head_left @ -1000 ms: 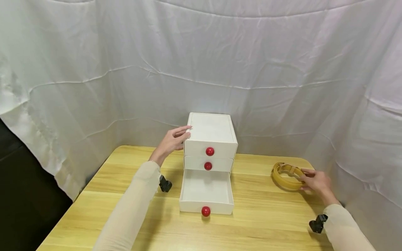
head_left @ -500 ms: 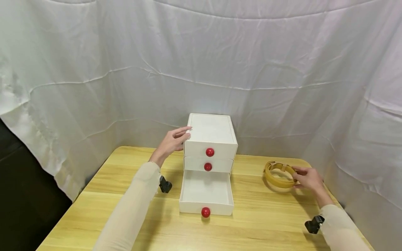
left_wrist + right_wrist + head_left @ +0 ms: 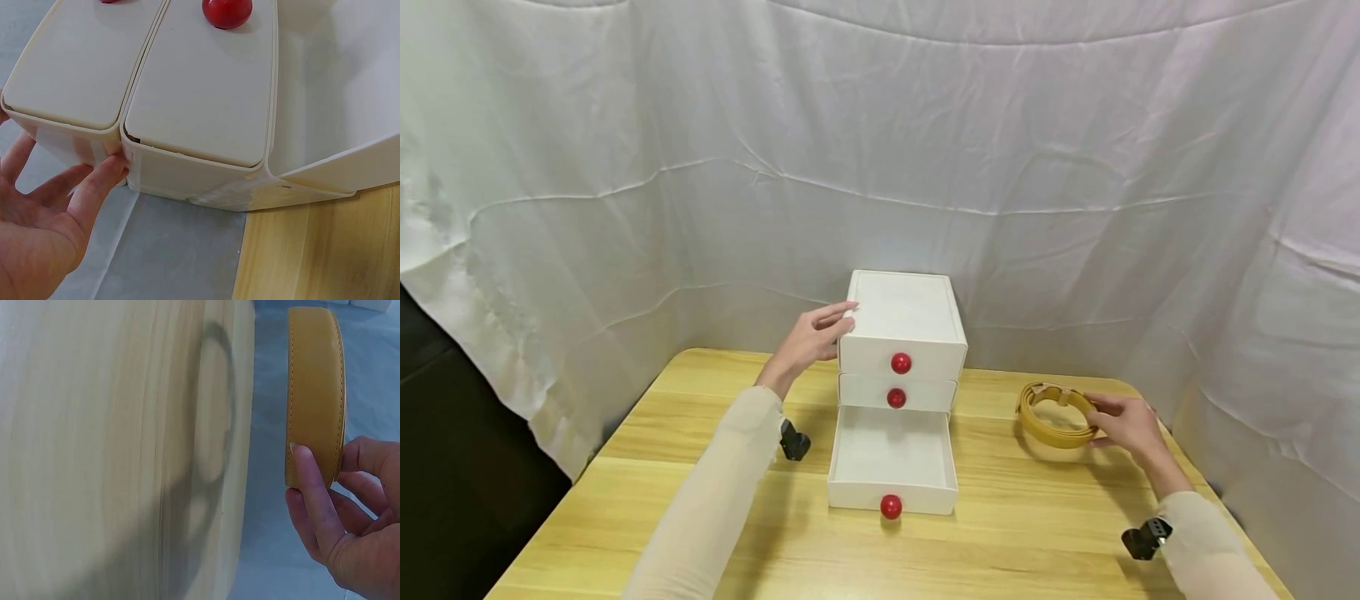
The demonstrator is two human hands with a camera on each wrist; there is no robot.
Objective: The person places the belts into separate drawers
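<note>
belt lifted beside open drawer

a right hand (image 3: 1126,423) pinches a coiled yellow belt (image 3: 1051,414) between thumb and fingers, just above the table (image 3: 1037,533), right of the chest (image 3: 902,333). the left hand (image 3: 811,340) presses straight fingers to the chest's side. the bottom drawer (image 3: 892,467) stands open. best to keep the coil tight and level, and the chest braced

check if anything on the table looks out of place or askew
Nothing looks damaged or spilled. The bottom drawer of the white drawer unit stands pulled out and empty. The coiled yellow belt is gripped by the right hand.
</note>
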